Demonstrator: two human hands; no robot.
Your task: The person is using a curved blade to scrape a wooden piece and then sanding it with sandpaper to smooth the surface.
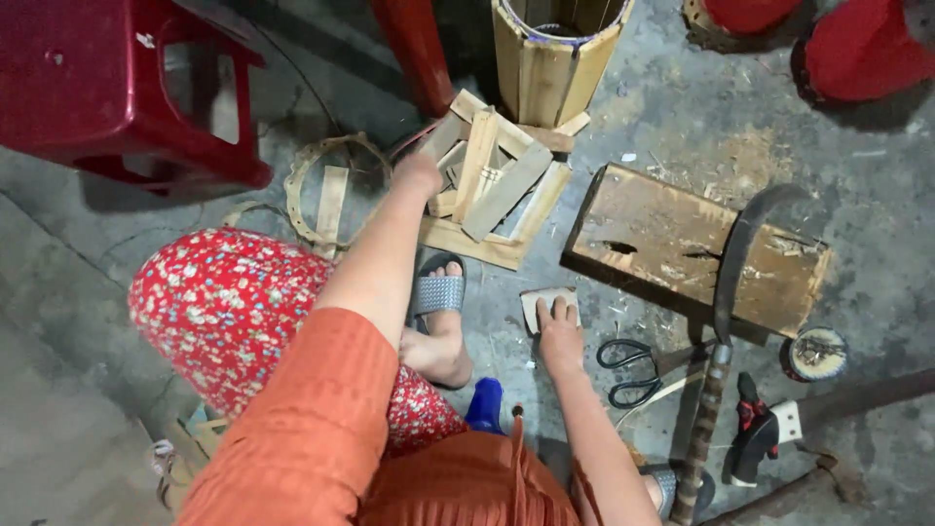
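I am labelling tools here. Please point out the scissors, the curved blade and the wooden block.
scissors (630,370), head view, on the black handles.
curved blade (732,258), head view, mid-blade.
wooden block (653,229), head view, bare top face.

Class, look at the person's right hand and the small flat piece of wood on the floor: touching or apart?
Touching. The head view shows the right hand lying flat on the small wood piece, fingers spread over its top.
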